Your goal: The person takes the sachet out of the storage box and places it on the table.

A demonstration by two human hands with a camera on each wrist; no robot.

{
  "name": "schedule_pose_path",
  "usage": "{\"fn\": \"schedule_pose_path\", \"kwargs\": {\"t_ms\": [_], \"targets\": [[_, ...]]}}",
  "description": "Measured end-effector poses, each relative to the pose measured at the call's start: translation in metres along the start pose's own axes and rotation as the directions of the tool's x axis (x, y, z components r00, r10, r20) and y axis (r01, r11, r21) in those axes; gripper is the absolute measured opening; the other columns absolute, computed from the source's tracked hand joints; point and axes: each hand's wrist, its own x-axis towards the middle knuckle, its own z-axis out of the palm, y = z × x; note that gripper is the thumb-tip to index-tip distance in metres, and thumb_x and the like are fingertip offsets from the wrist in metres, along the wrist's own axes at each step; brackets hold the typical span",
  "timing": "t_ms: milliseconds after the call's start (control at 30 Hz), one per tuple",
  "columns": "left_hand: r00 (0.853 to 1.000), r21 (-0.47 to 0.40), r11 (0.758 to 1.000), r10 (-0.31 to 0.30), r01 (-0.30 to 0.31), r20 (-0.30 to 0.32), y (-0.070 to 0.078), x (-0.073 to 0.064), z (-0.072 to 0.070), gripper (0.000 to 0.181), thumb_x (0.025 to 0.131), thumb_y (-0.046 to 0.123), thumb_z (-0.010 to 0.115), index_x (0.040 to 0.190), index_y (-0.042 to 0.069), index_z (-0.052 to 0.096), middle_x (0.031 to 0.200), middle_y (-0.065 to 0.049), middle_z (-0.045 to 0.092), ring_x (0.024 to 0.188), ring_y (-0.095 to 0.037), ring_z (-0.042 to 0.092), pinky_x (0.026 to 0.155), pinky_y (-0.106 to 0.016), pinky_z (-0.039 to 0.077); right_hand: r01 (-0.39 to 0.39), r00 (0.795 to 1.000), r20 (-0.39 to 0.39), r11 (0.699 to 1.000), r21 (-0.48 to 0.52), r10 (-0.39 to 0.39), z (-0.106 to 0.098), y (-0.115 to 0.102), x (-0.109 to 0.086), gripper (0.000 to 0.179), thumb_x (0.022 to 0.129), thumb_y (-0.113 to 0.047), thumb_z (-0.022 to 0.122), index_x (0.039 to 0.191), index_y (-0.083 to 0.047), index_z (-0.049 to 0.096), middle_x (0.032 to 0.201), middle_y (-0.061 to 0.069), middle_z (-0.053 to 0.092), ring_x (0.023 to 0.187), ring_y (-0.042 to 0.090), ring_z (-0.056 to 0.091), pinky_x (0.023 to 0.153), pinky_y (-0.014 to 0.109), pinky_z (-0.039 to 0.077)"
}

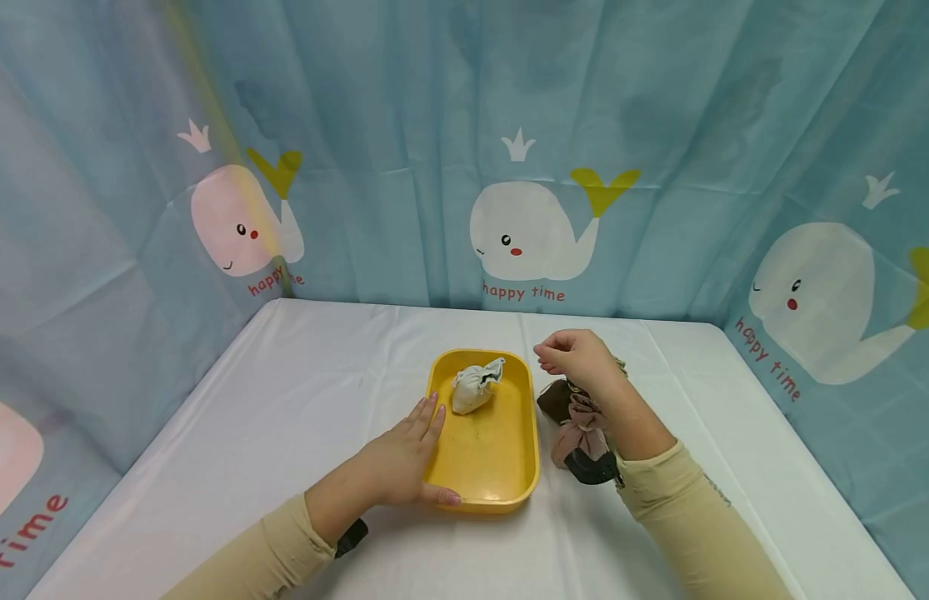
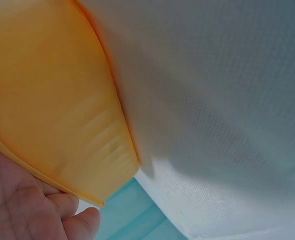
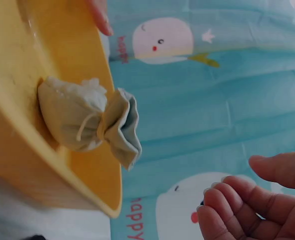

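A yellow tray (image 1: 485, 467) lies on the white-covered table, with a small off-white cloth pouch (image 1: 473, 392) tied at its neck near the far end inside it. My left hand (image 1: 400, 458) rests along the tray's left side, fingers straight over the rim and thumb at the near corner. In the left wrist view, fingers (image 2: 62, 210) touch the tray's rim from outside. Just right of the tray, my right hand (image 1: 580, 358) is raised with loosely curled fingers; the right wrist view shows thumb and fingertips apart, holding nothing. The pouch stands apart from it.
Below the right hand and wrist lie a dark brown pouch (image 1: 556, 401) and a dusty-pink pouch (image 1: 576, 437), partly hidden by the arm. A blue curtain (image 1: 374, 200) with whale prints hangs behind and beside the table (image 1: 322, 375).
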Motion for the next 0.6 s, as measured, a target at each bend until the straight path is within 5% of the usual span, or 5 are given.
{"fn": "schedule_pose_path", "kwargs": {"t_ms": [600], "targets": [[1.0, 0.007, 1.0, 0.006, -0.006, -0.003, -0.002, 0.001, 0.003, 0.126, 0.06, 0.089, 0.032, 0.146, 0.001, 0.006, 0.151, -0.019, -0.005, 0.139, -0.031, -0.001, 0.11, -0.042, 0.018, -0.096, 0.994, 0.034, 0.992, -0.083, 0.1, 0.037, -0.005, 0.02, 0.024, 0.088, -0.028, 0.062, 0.08, -0.005, 0.066, 0.079, 0.008, 0.063, 0.072, 0.018, 0.062, 0.069, 0.031, 0.054]]}}
